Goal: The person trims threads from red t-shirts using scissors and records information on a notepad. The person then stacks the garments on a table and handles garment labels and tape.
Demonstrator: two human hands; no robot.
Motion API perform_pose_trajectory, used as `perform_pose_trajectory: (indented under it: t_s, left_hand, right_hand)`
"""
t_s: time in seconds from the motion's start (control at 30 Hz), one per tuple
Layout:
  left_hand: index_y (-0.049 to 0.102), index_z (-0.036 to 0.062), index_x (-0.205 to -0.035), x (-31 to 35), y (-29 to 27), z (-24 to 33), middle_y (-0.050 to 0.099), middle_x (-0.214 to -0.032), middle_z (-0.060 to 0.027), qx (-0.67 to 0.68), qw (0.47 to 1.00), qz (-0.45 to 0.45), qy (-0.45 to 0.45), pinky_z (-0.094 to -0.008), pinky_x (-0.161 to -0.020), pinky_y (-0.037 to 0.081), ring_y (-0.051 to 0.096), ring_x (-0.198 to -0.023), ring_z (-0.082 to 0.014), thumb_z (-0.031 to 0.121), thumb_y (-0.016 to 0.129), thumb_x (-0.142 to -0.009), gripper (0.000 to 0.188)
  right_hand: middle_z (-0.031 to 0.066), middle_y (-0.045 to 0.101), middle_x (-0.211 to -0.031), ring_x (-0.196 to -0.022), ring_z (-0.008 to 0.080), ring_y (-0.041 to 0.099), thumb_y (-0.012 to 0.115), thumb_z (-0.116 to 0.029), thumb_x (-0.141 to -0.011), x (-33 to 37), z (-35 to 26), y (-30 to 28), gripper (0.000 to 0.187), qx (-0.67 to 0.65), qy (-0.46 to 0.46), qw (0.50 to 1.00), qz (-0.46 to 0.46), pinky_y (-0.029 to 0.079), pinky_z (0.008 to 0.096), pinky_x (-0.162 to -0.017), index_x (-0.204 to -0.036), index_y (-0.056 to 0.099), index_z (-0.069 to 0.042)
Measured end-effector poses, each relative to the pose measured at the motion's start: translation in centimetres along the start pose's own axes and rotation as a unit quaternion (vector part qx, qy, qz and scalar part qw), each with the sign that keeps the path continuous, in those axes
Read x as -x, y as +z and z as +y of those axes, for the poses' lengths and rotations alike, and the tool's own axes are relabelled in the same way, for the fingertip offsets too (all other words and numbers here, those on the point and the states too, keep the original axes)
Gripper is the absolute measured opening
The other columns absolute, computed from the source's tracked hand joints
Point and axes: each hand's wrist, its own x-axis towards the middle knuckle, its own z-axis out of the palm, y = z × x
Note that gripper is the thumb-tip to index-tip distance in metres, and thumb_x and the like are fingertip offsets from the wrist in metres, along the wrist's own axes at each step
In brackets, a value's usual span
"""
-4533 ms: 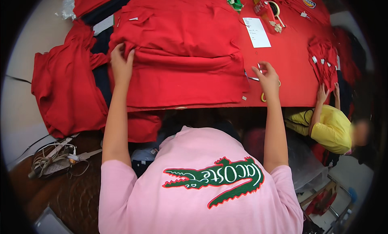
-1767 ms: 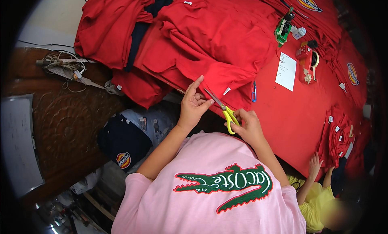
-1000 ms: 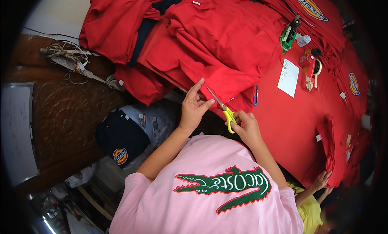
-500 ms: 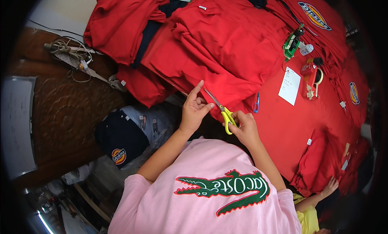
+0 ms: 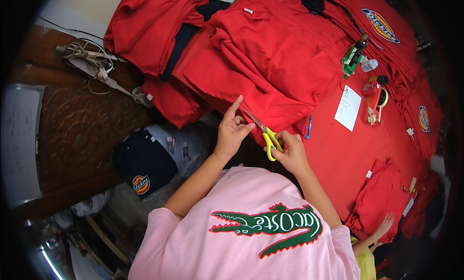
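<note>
In my right hand [image 5: 292, 152] is a pair of scissors [image 5: 270, 140] with yellow-green handles. Its blades point up and left, over the near edge of a red shirt [image 5: 263, 101] bunched on the table. My left hand [image 5: 232, 130] is at that same edge, left of the blade tips. Its index finger is stretched out and its thumb stands apart, while the other fingers are partly curled and hidden. I see nothing clearly held in it. Whether the blades touch the cloth or a thread is too small to tell.
On the red table [image 5: 333, 169] lie a blue pen [image 5: 308, 126], a white paper [image 5: 348, 108], a green tool [image 5: 353, 57] and a tape roll [image 5: 383, 97]. More red shirts [image 5: 154, 28] are piled around. At right, a co-worker's hand [image 5: 385, 226] touches a red garment [image 5: 379, 195]. A navy folded shirt [image 5: 145, 161] lies lower left.
My hands and the scissors stay nearly in place, with the blades perhaps slightly closer together. The co-worker's hand has shifted left on the red garment. The view has turned slightly.
</note>
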Motion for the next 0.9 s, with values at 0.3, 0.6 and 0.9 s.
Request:
perform_pose_trajectory:
  t_s: [0.3,0.6,0.9]
  left_hand:
    - [0.035,0.0046,-0.165,-1.0,-1.6,-1.2,0.069,-0.118,-0.0052,-0.067,0.996,0.058,0.007,-0.026,-0.101,0.053,0.065,-0.106,-0.0097,-0.014,0.065,-0.094,0.079]
    - [0.034,0.0054,-0.165,-1.0,-1.1,-0.8,0.069,-0.122,-0.0063,-0.024,0.999,0.037,0.016,-0.0275,-0.102,0.054,0.065,-0.108,-0.0102,-0.017,0.065,-0.092,0.083]
    - [0.038,0.0061,-0.164,-1.9,-2.7,-1.5,0.062,-0.133,-0.0062,-0.039,0.995,0.091,0.024,-0.0233,-0.092,0.055,0.065,-0.1,-0.0075,-0.018,0.067,-0.09,0.083]
  right_hand:
    - [0.0065,0.064,-0.076,-0.077,0.0247,0.051,0.086,-0.02,-0.079,0.3,1.0,0.7,0.028,-0.029,0.064,0.997,-0.03,0.043,0.039,-0.078,-0.095,0.068,-0.005]
    - [0.0085,0.065,-0.076,-0.072,0.0256,0.054,0.085,-0.02,-0.079,-2.0,0.2,0.5,0.029,0.002,0.0,1.0,-0.022,0.042,0.0386,-0.078,-0.095,0.067,-0.005]
    - [0.0071,0.065,-0.074,-0.069,0.0243,0.055,0.085,-0.021,-0.08,-2.0,1.0,1.4,0.027,-0.019,0.018,0.999,-0.035,0.042,0.0382,-0.078,-0.093,0.067,-0.005]
